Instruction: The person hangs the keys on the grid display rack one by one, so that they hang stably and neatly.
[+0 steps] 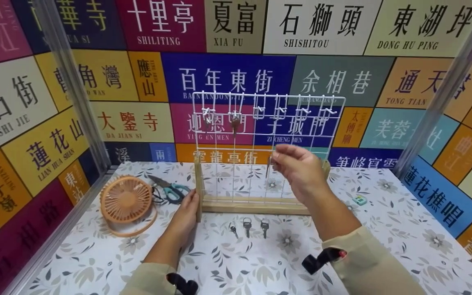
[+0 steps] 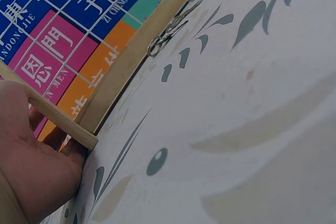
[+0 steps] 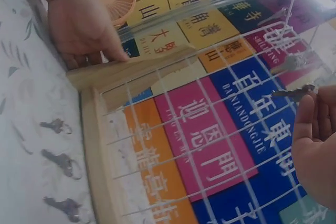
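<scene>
pale sleeves (image 1: 377,258) nearest; the right hand (image 1: 303,174) pinches one key (image 1: 268,167) before the wire rack (image 1: 268,95)

leaves are printed on the white table (image 1: 301,276); coloured sign panels (image 1: 318,22) stand behind. two left hooks (image 1: 208,112) carry hanging keys (image 1: 235,120), three loose keys (image 1: 247,228) lie in front. the left hand (image 1: 184,217), fingers curled, grips the rack's wooden side (image 1: 198,172).

Upright white wire rack (image 1: 255,134), two hanging keys (image 1: 235,121), pinched key (image 1: 268,167), three flat keys (image 1: 248,228) in front
</scene>
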### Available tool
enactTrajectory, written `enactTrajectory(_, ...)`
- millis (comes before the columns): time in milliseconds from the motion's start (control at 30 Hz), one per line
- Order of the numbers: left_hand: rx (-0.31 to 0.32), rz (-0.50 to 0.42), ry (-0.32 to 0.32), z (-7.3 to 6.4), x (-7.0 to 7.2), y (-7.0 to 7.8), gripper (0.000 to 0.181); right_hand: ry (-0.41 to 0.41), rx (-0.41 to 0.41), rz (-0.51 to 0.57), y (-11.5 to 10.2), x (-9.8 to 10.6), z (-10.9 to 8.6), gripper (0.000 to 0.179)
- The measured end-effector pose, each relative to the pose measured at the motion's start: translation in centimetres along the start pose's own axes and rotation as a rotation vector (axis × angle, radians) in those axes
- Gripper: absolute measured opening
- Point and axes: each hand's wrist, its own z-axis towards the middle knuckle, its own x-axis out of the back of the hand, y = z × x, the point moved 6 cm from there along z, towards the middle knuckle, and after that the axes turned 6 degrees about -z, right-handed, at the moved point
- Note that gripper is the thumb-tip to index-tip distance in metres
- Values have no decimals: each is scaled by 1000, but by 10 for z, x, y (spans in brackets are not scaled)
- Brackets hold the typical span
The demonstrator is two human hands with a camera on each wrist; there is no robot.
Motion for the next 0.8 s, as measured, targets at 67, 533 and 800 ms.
enactTrajectory(67,1,5,3,0,0,0,78,7,-2,-2,-12,-4,4,20)
enactTrajectory(533,19,-32,-7,-2,0,-1,75,21,-10,153,-54,-35,24,27)
enactTrajectory(800,-2,-20,-9,-1,-1,0,76,63,-5,207,-59,-43,28,26)
